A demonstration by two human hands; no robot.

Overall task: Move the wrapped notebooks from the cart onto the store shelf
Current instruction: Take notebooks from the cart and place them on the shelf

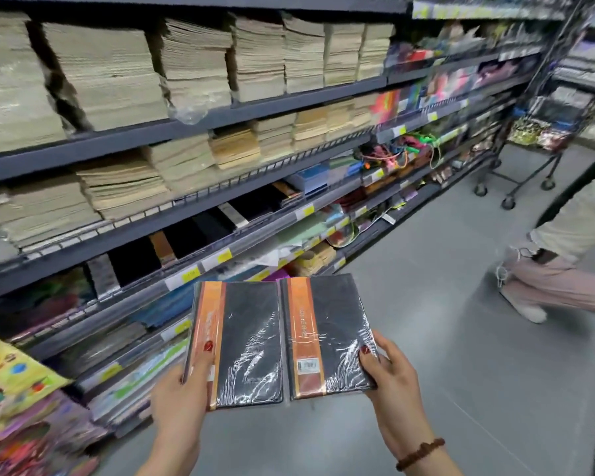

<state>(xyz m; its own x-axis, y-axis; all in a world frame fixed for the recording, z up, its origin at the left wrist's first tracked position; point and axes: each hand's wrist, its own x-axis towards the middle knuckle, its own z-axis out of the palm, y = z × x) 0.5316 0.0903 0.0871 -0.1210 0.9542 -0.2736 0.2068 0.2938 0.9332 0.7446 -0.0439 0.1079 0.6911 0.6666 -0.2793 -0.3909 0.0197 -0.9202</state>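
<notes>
I have one wrapped notebook in each grip, side by side over the floor in front of the shelf [255, 235]. The left grip [179, 403] clasps the left notebook [248, 341] at its lower left corner, thumb on the orange band. The right grip [392, 383] clasps the right notebook [334, 334] along its right edge, thumb on the black cover. The two books are just beside each other, edges nearly touching, and both are tilted up toward the racks. The cart [526, 130] stands well down the aisle.

The step, as I judge it, is placing them. The likely slot is the row of black stock [134, 259], up and to the left. I would place one book at a time and not feed both in together. I'd turn it to match the lean of its neighbours, lead with the far edge, and slide it in over the front rail. The film looks slick and wrinkled, so I would pinch firmly with the thumb and let go only once the book rests. A person [564, 255] is near on the right, so I would move my elbows carefully.
</notes>
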